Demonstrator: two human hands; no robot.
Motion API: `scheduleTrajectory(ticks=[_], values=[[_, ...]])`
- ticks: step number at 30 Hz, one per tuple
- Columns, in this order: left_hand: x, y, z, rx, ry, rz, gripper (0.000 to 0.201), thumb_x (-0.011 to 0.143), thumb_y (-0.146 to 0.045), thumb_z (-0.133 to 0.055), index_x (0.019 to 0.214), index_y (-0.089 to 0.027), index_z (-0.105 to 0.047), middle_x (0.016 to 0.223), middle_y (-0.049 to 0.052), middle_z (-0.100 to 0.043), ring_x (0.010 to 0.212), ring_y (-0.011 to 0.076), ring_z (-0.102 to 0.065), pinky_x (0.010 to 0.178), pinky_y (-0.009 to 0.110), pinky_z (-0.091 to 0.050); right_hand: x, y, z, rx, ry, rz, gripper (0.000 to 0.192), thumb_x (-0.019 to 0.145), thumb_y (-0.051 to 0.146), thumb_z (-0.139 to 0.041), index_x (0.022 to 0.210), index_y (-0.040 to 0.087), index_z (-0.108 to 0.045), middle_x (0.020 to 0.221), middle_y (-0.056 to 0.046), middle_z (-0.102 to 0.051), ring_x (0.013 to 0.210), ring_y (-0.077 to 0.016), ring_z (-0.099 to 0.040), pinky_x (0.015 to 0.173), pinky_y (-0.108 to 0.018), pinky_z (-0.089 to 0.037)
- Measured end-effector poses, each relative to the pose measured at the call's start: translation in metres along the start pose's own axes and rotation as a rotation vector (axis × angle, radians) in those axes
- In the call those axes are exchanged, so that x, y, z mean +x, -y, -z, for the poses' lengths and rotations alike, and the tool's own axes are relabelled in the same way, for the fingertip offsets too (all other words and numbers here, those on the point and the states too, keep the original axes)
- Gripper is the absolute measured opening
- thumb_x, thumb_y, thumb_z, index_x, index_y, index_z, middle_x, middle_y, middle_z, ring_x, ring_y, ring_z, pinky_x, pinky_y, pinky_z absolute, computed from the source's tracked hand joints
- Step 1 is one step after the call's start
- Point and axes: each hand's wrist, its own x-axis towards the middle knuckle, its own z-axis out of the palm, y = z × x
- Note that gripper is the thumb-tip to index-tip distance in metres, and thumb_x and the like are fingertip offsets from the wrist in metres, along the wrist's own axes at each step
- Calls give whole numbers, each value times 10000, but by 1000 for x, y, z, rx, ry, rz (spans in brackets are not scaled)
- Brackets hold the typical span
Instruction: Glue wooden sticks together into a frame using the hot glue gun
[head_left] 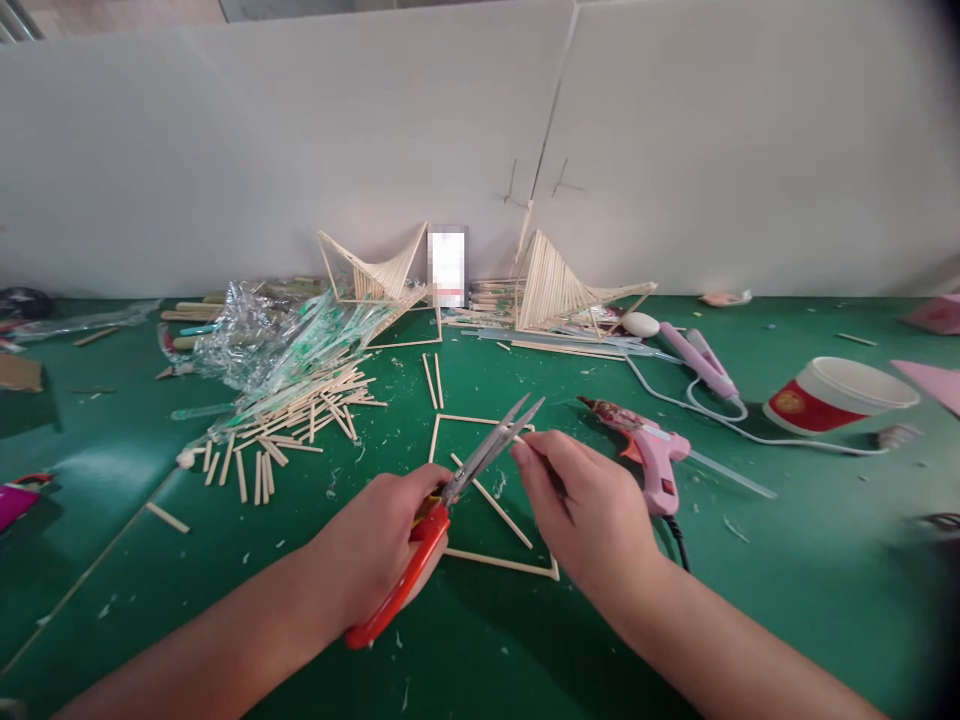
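Note:
My left hand (pixel 379 545) grips red-handled scissors (pixel 420 555) whose blades are parted and point up and to the right. My right hand (pixel 585 510) pinches a thin wooden stick (pixel 519 440) by its end, right at the scissor tips. Below both hands a square frame of wooden sticks (pixel 495 562) lies flat on the green table, with a loose stick (pixel 499 512) lying diagonally inside it.
A pile of loose sticks (pixel 292 420) and crumpled clear plastic (pixel 270 340) lie at the left. A pink glue gun (pixel 649 455) rests right of my hand. Two stick models (pixel 555 285) stand by the white wall. A red paper cup (pixel 832 395) lies tipped at the right.

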Motion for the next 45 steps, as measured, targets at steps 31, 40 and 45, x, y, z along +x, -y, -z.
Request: scheduleTrajectory(ticks=[31, 40, 45], values=[[-10, -32, 10, 34, 110, 76, 322, 734, -273, -453, 1011, -173, -582, 505, -46, -481, 444, 110, -392, 480, 235, -328, 7, -5, 10, 698, 438, -399, 415, 905, 510, -498, 679, 170, -574, 505, 82, -300, 460, -78, -220, 445, -270, -130], [-7, -15, 7, 97, -5, -16, 312, 764, -267, -446, 1035, -199, -584, 560, -35, -460, 468, 117, -402, 476, 238, -286, 4, -4, 8, 616, 381, -405, 414, 905, 511, -479, 681, 178, -580, 522, 76, -306, 474, -83, -242, 446, -259, -155], [-4, -9, 6, 86, -1, -12, 346, 751, -247, -463, 1076, -208, -575, 555, -34, -461, 462, 120, -412, 459, 239, -273, 3, -5, 6, 574, 367, -395, 410, 912, 506, -470, 686, 181, -576, 530, 73, -301, 486, -89, -241, 456, -267, -153]])
